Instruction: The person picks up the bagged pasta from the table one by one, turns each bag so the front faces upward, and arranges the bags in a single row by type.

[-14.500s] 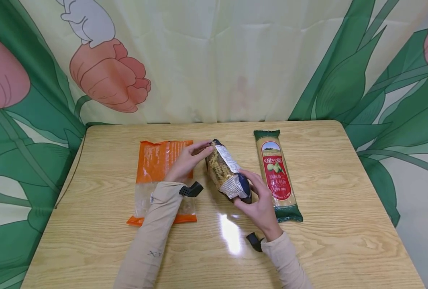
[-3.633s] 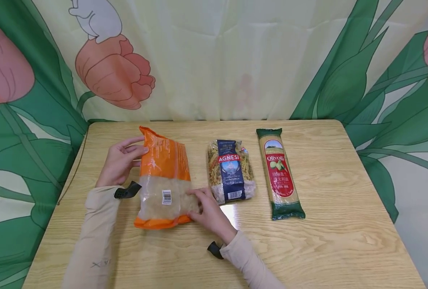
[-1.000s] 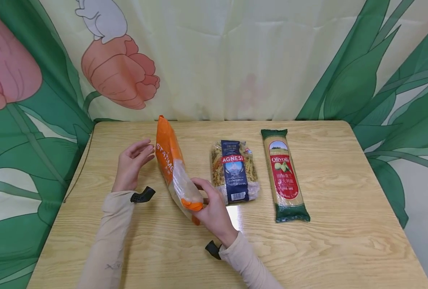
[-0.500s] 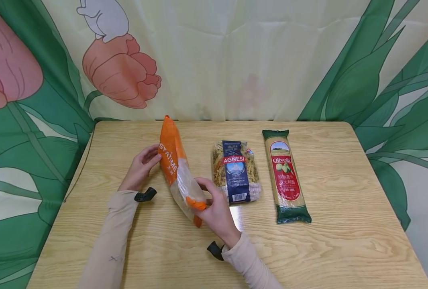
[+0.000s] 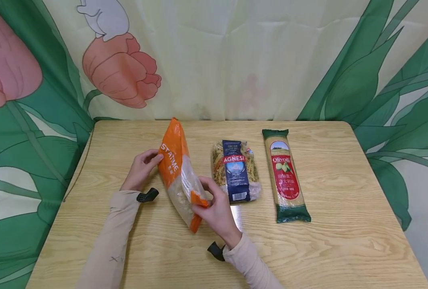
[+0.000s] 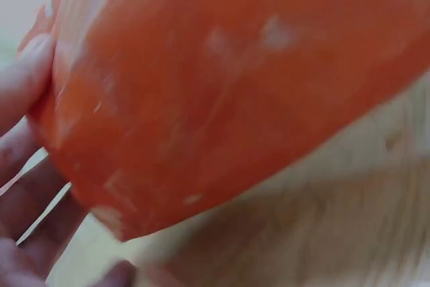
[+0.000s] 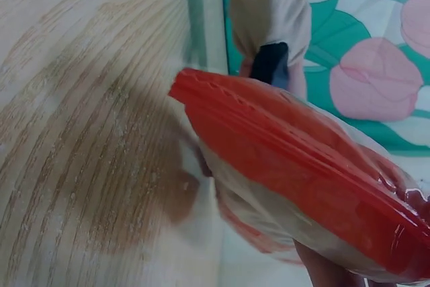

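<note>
An orange and clear plastic bag [image 5: 178, 172], printed STATIME on its orange part, stands tilted above the table's left-centre in the head view, its pale contents showing through the clear part. My left hand [image 5: 140, 168] pinches its left edge, thumb on the printed face. At the lower right corner, my right hand [image 5: 218, 210] grips the orange end, thumb in front. Orange film [image 6: 222, 99] fills most of the left wrist view, with the left thumb against it. The right wrist view shows the bag's sealed orange end [image 7: 289, 159]; most of the right fingers are hidden there.
Right of the bag lies a clear pack of Agnesi twisted pasta [image 5: 234, 170], label up. Farther right is a long Olivoilà spaghetti pack [image 5: 285, 176] with green ends. Both lie on the wooden table [image 5: 344, 241], backed by a flowered curtain [image 5: 217, 60].
The Agnesi pack, held earlier, now lies label up. The orange bag has been raised from lying back side up and turned printed face forward. My left hand, apart from it a second ago, holds its edge.
</note>
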